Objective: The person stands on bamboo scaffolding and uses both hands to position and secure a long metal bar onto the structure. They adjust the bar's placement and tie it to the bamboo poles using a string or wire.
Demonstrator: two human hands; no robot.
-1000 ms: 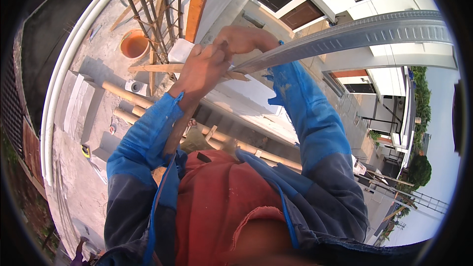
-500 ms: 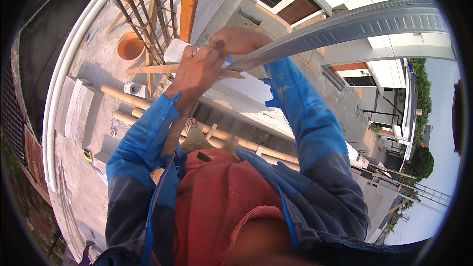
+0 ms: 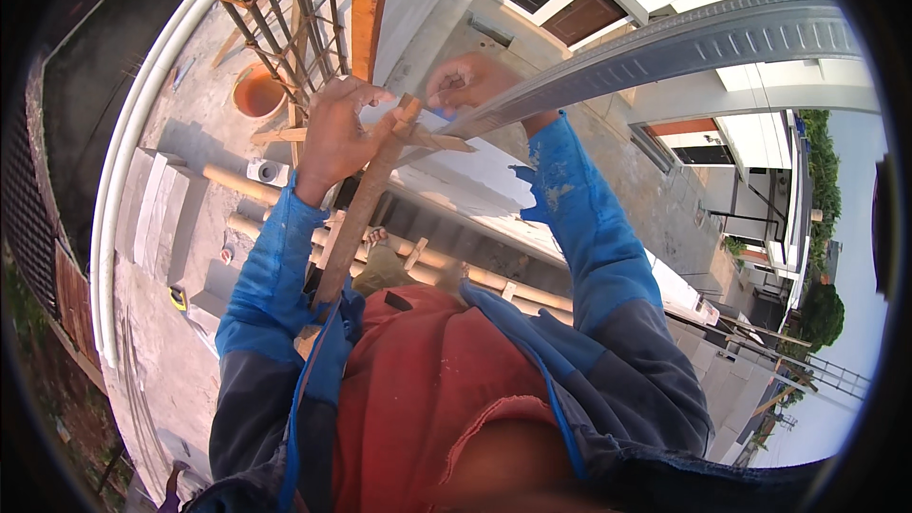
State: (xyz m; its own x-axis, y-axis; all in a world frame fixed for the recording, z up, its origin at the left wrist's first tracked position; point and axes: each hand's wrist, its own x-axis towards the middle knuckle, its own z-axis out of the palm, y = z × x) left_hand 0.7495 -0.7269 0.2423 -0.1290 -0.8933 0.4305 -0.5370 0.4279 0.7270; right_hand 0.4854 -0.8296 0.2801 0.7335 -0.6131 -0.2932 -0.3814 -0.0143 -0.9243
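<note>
My left hand [image 3: 334,138] is open, with a gap between its curved fingers and the thumb. The thumb lies beside the upper end of an upright wooden batten [image 3: 366,195], which runs down to my jacket. To its right, my right hand [image 3: 470,85] is raised with its fingers curled in. What these fingers hold, if anything, is too small to make out. A short pointed wooden piece [image 3: 442,140] crosses behind the batten's top. Next to my right wrist, a long ribbed metal channel [image 3: 665,52] slants up to the right.
Steel rebar [image 3: 275,19] and an orange-brown timber [image 3: 370,9] rise beyond my hands. An orange bucket [image 3: 256,92], pale blocks [image 3: 157,218] and round wooden poles [image 3: 242,185] are at the left. Below lies a gap [image 3: 427,223] beside a white wall edge. White buildings [image 3: 731,85] stand right.
My hands, together before, have moved apart. The left has shifted left and its fingers have opened; the right has moved slightly right. The batten's top now shows between them.
</note>
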